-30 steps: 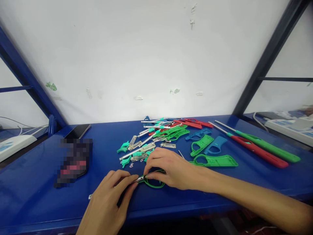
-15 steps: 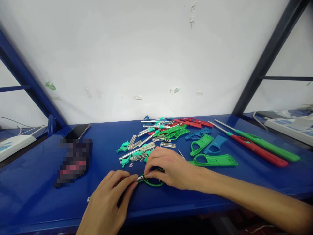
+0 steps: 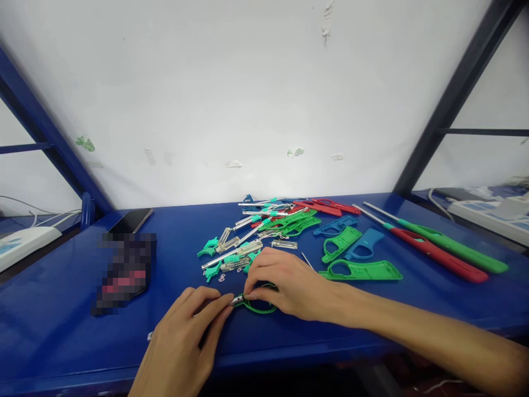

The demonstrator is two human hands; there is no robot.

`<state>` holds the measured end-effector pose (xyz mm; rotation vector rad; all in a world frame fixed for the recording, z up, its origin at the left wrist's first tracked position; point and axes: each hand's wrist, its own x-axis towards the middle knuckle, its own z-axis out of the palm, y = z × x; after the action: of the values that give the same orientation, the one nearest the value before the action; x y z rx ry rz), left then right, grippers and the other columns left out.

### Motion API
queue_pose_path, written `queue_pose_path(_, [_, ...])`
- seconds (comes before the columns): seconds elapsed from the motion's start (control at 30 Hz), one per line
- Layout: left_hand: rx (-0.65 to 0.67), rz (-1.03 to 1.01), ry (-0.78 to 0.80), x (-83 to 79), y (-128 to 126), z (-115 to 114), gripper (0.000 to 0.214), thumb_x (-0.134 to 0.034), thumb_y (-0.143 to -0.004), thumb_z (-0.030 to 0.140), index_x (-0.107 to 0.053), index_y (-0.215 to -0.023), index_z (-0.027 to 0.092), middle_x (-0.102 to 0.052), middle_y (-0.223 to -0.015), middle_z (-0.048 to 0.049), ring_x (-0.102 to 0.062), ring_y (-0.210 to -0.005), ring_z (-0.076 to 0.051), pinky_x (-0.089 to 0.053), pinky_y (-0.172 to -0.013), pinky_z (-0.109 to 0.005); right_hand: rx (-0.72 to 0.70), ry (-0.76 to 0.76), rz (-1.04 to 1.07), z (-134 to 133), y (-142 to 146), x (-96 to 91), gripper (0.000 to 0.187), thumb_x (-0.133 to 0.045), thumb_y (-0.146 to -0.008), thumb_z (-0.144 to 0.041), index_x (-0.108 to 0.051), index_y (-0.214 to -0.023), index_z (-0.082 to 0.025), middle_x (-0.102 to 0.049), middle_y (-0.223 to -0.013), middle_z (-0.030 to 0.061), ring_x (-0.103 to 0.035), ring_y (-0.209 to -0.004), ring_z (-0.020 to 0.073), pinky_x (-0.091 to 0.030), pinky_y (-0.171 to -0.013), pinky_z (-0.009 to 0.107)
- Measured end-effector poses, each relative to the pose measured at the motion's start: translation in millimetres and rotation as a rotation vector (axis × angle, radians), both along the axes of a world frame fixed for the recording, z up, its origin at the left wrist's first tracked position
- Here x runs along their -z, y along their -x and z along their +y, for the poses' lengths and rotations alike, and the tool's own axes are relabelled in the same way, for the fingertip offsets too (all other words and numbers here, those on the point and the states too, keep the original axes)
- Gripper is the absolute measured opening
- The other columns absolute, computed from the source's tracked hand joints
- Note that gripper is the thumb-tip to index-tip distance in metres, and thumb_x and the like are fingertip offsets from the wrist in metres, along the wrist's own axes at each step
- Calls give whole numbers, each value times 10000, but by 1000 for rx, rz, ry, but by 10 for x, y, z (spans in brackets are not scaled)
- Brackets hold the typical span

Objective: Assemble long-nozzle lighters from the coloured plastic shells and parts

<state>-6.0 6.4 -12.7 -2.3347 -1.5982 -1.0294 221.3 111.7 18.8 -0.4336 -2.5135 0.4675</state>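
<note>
My left hand (image 3: pixel 184 339) pinches a thin metal tube (image 3: pixel 237 300) near the front of the blue table (image 3: pixel 61 331). My right hand (image 3: pixel 285 284) rests closed over a green plastic handle shell (image 3: pixel 260 307), fingertips pressing where the tube's end meets it. Just behind my hands lies a heap of teal and metal inner parts (image 3: pixel 231 256). Further back are green shells (image 3: pixel 289 223), blue shells (image 3: pixel 335 226) and red shells (image 3: pixel 326 208). A single green shell (image 3: pixel 363 271) lies to the right of my right hand.
Two finished long lighters, one red (image 3: pixel 430 255) and one green (image 3: pixel 452 249), lie at the right. A blurred dark object (image 3: pixel 124 273) and a phone (image 3: pixel 131 220) sit at the left. White power strips (image 3: pixel 25 242) flank the table beyond blue frame posts.
Almost nothing differs: both hands stay on the tube and green shell, having shifted only slightly.
</note>
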Motion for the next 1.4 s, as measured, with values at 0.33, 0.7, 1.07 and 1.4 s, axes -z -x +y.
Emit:
queue_pose_path(0.33, [9, 3, 5, 20, 16, -5, 239, -542, -1089, 346, -764, -1148, 279, -720, -1014, -21, -688, -873, -180, -604, -780, -294, 28, -21, -7, -29, 5, -20, 34, -764, -981, -208, -789, -983, -185, -751, -946, 41, -667, -913, 196, -510, -815, 298])
queue_pose_path(0.7, [23, 31, -38, 37, 14, 2, 250, -522, -1101, 348, -758, -1141, 276, -715, -998, -3, -686, -848, -163, -593, -759, -278, -4, -46, 30, 2, 4, 18, 63, -754, -985, -177, -801, -948, -158, -753, -903, 41, -666, -880, 186, -503, -803, 280])
queue_pose_path(1.07, [24, 31, -29, 39, 26, -7, 239, -517, -1103, 340, -746, -1153, 291, -706, -1014, 5, -682, -872, -162, -594, -780, -286, 4, -19, 16, -48, 3, -36, 37, -778, -956, -157, -805, -931, -149, -754, -907, 40, -668, -890, 182, -493, -809, 281])
queue_pose_path(1.4, [42, 32, -28, 45, 31, -3, 248, -523, -1104, 339, -748, -1187, 280, -701, -1029, -13, -681, -881, -167, -593, -795, -293, -8, 3, 14, -85, 2, -64, 90, -718, -978, -150, -798, -941, -130, -747, -916, 58, -663, -904, 193, -493, -861, 313])
